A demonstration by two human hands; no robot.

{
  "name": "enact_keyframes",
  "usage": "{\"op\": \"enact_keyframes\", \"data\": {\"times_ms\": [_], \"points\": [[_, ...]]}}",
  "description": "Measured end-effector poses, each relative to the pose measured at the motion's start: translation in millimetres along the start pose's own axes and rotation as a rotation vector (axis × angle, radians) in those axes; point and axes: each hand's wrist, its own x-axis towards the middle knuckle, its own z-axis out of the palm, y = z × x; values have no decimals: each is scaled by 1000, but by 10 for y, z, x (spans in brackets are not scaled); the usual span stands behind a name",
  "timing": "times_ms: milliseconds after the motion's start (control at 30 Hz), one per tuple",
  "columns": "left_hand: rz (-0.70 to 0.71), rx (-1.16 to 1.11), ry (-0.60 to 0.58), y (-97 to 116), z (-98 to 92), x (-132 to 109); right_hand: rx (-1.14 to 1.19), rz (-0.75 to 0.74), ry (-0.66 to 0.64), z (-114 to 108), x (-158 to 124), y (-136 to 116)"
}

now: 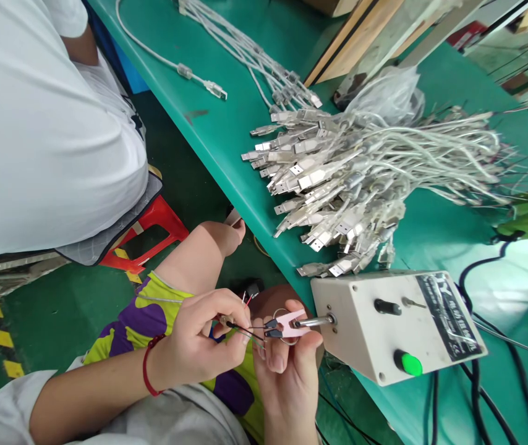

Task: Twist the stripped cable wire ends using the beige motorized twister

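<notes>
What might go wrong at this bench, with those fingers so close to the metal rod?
The right hand holds the pink clip at the metal rod; if the rod moves, it might catch a finger. The left hand pinches thin wires, which a tug could damage. A USB plug near the table's edge might get knocked off.

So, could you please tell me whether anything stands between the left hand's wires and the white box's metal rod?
Yes: the pink clip in the right hand lies between them, its dark tips toward the wires.
</notes>
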Motion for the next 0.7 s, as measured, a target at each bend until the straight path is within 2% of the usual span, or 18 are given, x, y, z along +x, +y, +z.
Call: {"op": "enact_keyframes", "data": {"times_ms": [333,567,633,700], "points": [[83,62,-51,92,21,144,-56,-65,79,14,21,-9],[69,47,-56,67,39,128,-87,-42,89,25,65,8],[61,34,-53,61,39,114,-162,22,109,16,10,-30],[51,16,-49,57,35,101,-359,52,150,-28,-139,-131]]}}
